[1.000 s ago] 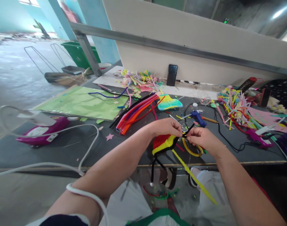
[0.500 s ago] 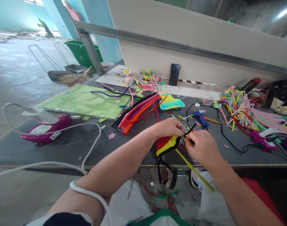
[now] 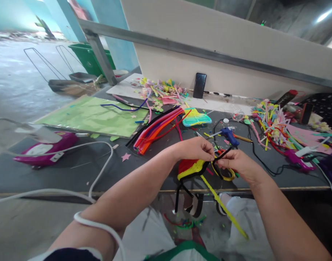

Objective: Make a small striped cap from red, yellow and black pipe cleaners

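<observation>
My left hand [image 3: 200, 149] pinches the upper corner of a flat pipe-cleaner piece [image 3: 192, 169], red and yellow with a black edge, held over the table's front edge. My right hand [image 3: 236, 163] is closed on a black pipe cleaner [image 3: 224, 153] that runs from that corner, close to my left fingertips. A long yellow pipe cleaner [image 3: 222, 204] hangs from the piece down past the table, and black ends dangle below it. Under my right hand shows a yellow loop [image 3: 231, 175], which looks like a scissors handle, partly hidden.
Beyond my hands lie a bundle of pink, red and orange pipe cleaners [image 3: 148, 139], a yellow-and-turquoise piece [image 3: 195, 117] and a blue glue gun [image 3: 229, 136]. A phone [image 3: 200, 85] leans on the back board. A white cable [image 3: 100, 181] crosses by my left arm.
My right hand has turned and shifted slightly right, its fingers now extended along the black pipe cleaner. The yellow loop beneath it has come into sight. My left hand keeps its pinch.
</observation>
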Demonstrator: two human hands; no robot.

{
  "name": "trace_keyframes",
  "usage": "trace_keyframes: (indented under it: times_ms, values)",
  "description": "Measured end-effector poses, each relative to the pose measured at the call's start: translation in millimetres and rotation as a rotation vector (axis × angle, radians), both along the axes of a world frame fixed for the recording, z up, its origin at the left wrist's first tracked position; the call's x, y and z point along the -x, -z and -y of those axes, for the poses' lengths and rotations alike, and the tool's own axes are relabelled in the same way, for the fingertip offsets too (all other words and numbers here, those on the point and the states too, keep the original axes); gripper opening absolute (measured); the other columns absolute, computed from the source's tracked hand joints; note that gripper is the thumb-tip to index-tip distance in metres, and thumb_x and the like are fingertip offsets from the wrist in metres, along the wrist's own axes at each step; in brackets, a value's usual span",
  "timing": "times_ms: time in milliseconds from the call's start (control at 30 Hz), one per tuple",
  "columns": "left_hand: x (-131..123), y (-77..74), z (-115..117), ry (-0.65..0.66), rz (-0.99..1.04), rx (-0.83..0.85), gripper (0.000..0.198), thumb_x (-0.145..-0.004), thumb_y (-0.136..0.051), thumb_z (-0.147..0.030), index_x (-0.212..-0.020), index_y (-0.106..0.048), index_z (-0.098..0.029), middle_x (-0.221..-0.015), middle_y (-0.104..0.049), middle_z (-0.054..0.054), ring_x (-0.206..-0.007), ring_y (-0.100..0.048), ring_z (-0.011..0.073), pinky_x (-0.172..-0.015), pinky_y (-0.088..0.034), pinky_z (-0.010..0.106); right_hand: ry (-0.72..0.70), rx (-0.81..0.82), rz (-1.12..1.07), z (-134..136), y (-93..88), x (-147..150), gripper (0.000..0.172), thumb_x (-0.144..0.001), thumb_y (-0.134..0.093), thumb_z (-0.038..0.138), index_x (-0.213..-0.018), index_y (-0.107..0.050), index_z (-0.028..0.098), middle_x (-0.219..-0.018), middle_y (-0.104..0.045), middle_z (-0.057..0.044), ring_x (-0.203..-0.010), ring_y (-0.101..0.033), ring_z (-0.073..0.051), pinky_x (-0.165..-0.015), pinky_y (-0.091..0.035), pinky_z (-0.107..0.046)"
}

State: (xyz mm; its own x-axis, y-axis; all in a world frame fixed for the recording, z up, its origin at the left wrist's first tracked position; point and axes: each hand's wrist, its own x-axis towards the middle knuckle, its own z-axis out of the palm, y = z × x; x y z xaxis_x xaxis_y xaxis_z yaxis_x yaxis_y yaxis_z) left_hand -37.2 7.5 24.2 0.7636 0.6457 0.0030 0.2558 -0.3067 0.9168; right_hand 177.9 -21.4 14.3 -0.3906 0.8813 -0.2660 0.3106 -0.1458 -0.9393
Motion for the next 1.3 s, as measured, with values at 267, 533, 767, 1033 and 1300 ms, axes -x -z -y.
trace_keyframes:
  times_ms: [267, 533, 767, 1033, 1300]
  values:
    - [-3.2, 2.7, -0.2, -0.014, -0.055, -0.125, 0.018, -0.071, -0.059, -0.025, -0.078, -0.069, -0.011, -0.061, -0.058, -0.002, -0.057, -0.048, 0.0079, -0.054, -0.034, 0.018, -0.032, -0.072, 0.072, 0.0, 3.6, 13.6, 0.027, -0.059, -0.075, 0.038, -0.073, -0.067, 0.016, -0.063, -0.062, 0.000, -0.058, -0.052, -0.013, -0.058, -0.041, -0.027]
    - [-4.9, 1.7, 0.6, -0.037, -0.100, -0.157, 0.012, -0.066, -0.056, -0.019, -0.067, -0.065, -0.012, -0.057, -0.054, -0.003, -0.058, -0.048, 0.0087, -0.053, -0.033, 0.019, 0.038, -0.797, 0.840, 26.2, 0.3, 36.5, 0.009, -0.070, -0.052, 0.019, -0.071, -0.061, 0.020, -0.069, -0.066, -0.005, -0.066, -0.059, -0.020, -0.063, -0.038, -0.031]
    - [3.1, -3.1, -2.1, 0.007, -0.096, -0.068, 0.015, -0.070, -0.061, -0.026, -0.071, -0.067, -0.012, -0.059, -0.056, -0.002, -0.057, -0.048, 0.0088, -0.052, -0.033, 0.019, -0.106, -0.380, 0.361, 19.5, 0.3, 24.3, 0.010, -0.077, -0.058, 0.026, -0.081, -0.063, 0.019, -0.074, -0.065, -0.003, -0.067, -0.058, -0.016, -0.062, -0.041, -0.027]
    - [7.2, -3.2, -1.3, 0.148, 0.086, 0.215, 0.018, -0.075, -0.064, -0.028, -0.077, -0.067, -0.011, -0.064, -0.061, 0.001, -0.057, -0.050, 0.0083, -0.058, -0.040, 0.021, -0.188, 0.262, -0.327, 4.6, 19.3, 0.0, 0.029, -0.076, -0.070, 0.041, -0.071, -0.064, 0.013, -0.058, -0.061, -0.002, -0.049, -0.054, -0.010, -0.047, -0.036, -0.022]
    - [7.7, -5.6, -3.5, 0.140, 0.032, 0.132, 0.019, -0.072, -0.066, -0.029, -0.076, -0.067, -0.011, -0.063, -0.058, -0.001, -0.058, -0.048, 0.0083, -0.055, -0.037, 0.019, -0.145, 0.373, -0.384, 5.2, 17.8, 16.5, 0.022, -0.065, -0.079, 0.029, -0.072, -0.065, 0.013, -0.061, -0.066, -0.001, -0.037, -0.041, -0.002, -0.042, -0.035, -0.018]
